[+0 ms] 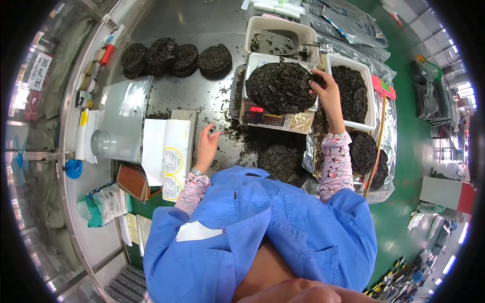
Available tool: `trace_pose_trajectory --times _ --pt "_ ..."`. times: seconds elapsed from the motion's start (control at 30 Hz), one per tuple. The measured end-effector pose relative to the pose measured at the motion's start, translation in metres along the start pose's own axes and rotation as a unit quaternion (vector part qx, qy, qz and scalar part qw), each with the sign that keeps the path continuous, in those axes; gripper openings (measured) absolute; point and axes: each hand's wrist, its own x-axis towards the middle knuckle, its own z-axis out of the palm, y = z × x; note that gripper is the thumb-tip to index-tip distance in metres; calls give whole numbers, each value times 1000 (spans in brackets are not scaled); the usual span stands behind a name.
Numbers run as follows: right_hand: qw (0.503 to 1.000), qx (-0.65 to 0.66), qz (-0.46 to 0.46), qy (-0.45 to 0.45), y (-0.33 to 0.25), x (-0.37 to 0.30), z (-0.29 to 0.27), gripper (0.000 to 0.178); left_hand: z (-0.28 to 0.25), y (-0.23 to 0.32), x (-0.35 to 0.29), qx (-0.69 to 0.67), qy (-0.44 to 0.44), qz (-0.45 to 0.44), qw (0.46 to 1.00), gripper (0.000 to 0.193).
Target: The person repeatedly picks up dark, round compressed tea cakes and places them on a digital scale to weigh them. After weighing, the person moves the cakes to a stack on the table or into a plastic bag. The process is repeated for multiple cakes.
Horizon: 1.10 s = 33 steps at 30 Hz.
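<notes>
This is looking like a production workshop where dark, leafy material is being weighed. A square digital scale with a red lit display [268, 119] is standing at a broad stainless-steel table [207, 20], bearing a thick, round, dark cake of pressed, leafy-looking matter [278, 87]. More round, dark, pressed cakes [184, 59] are lying in a row at the far left. White rectangular plastic tubs [256, 25] are holding dark flakes, and a flat metal scoop [279, 42] is resting in one. Grey plastic packaging [348, 33] is lying alongside, a shiny green floor [399, 217] is stretching beyond, and the worker is wearing a blue cloth work coat [288, 217].
</notes>
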Motion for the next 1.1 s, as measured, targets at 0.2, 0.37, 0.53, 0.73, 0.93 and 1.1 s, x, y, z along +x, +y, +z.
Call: trace_pose_trajectory --times 0.2,0.37,0.53,0.73,0.93,1.1 --pt "997 39 -25 58 -4 -30 -16 32 -8 -9 -6 4 8 -2 1000 46" --pt "989 51 88 112 48 -77 -49 33 -3 -17 -4 -8 0 -25 1000 46" --pt "973 69 135 176 84 -81 -75 32 8 -5 7 4 -43 -25 999 46" --pt "984 105 118 84 44 -63 -54 35 24 5 20 41 -71 -7 997 45" --pt "995 81 59 13 51 -15 -2 42 34 17 21 39 -87 -22 995 44" --pt "996 51 55 38 53 -7 -4 29 36 -5 23 28 -63 12 998 44"
